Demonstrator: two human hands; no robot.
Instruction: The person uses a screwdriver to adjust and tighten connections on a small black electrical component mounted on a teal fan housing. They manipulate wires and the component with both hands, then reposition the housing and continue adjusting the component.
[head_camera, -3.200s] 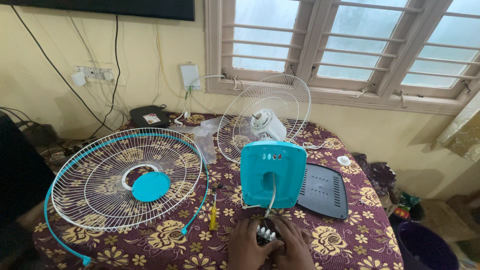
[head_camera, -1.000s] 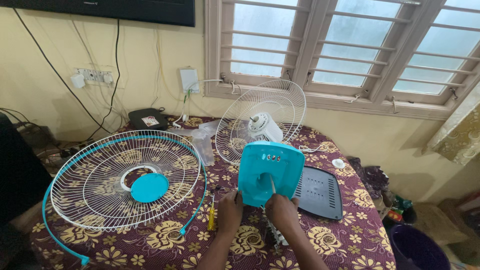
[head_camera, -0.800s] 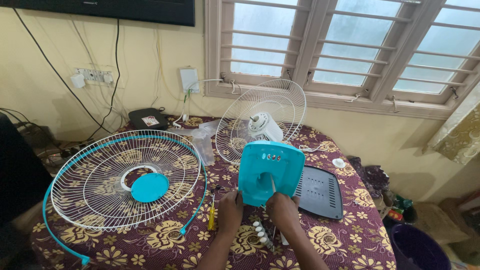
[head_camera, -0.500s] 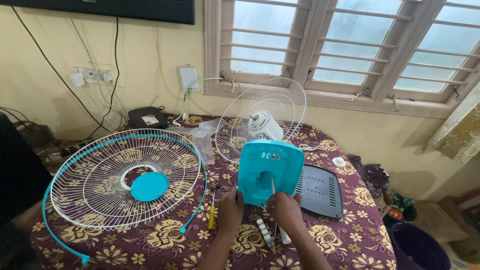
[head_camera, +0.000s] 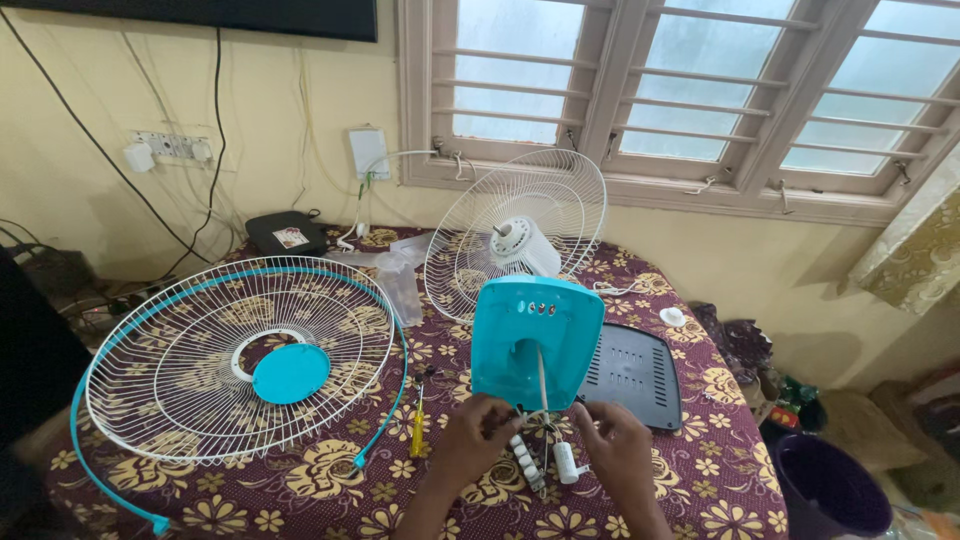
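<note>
Both hands work at the foot of the turquoise fan housing (head_camera: 537, 340), which stands upright a little right of the frame's centre on the table (head_camera: 690, 490). Left hand (head_camera: 472, 440) has its fingers curled closed around the dark wires at the housing's lower left edge; right hand (head_camera: 617, 450) pinches the thin leads at the lower right, its fingertips drawn together, though what exactly sits between them is too small to tell. Between the two hands, low in the frame, lie a white switch block (head_camera: 525, 462) with a row of buttons and a small white cylindrical capacitor (head_camera: 567, 462), both joined by wires running up into the housing's opening. Just right of the housing, touching its base, a dark grey vented base plate (head_camera: 635, 372) lies flat. Left of the left hand a yellow-handled screwdriver (head_camera: 417, 432) rests on the maroon floral cloth. Further left, filling the lower left of the frame, a white wire front grille (head_camera: 240, 360) with a turquoise rim and centre disc lies tilted on the table. Behind the housing, at upper centre, the rear wire guard (head_camera: 520, 230) stands upright with the white motor (head_camera: 520, 245) fixed in it, below the barred window (head_camera: 680, 90). A small white round cap (head_camera: 671, 317) sits near the table's right edge.
</note>
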